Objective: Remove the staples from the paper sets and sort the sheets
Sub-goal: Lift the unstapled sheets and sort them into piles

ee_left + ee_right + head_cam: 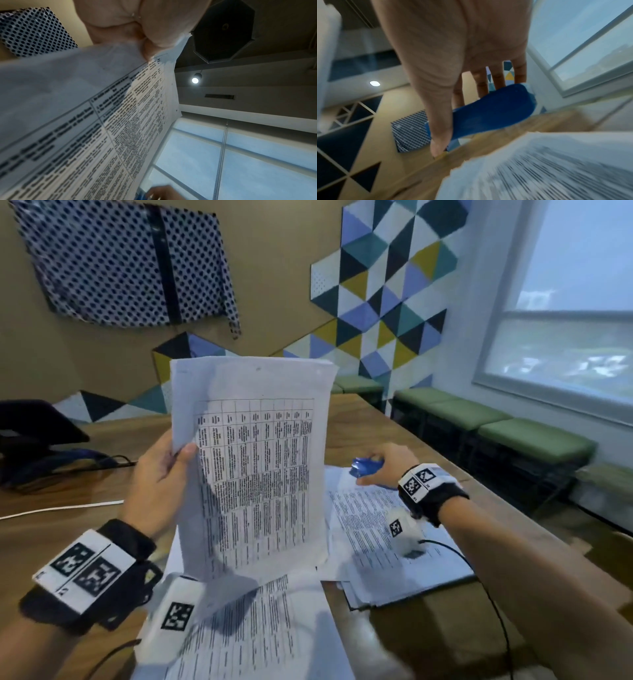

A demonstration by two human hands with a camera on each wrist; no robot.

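Right now the left hand [156, 477] holds a paper set [255, 460] upright above the near edge of the wooden table [394, 426], thumb curled over the front of its left margin and the fingers behind it — a firm pinch, plain in the left wrist view. The printed grid on the sheet runs sideways. I can make out a small dark mark near the top edge, but whether that is the staple I cannot tell.

The right hand [387, 469] is further out, over the right-hand pile of sheets [394, 546], with fingers and thumb closed round a blue staple remover [365, 466]; the right wrist view shows the thumb across its near side and the fingers behind it, though the frame is smeared with motion.

To my eye the step in hand is bringing the tool to the held set. It would go better if the set were lowered flat onto the table, or at least braced close to the stapled corner — paper held by one margin in the air will flex and tear when the tool bites. Turning the corner toward the right hand first would save reaching across. Another printed sheet [260, 631] lies at the near edge, under the raised set, so a freed staple could drop among those pages; working over bare wood looks safer.
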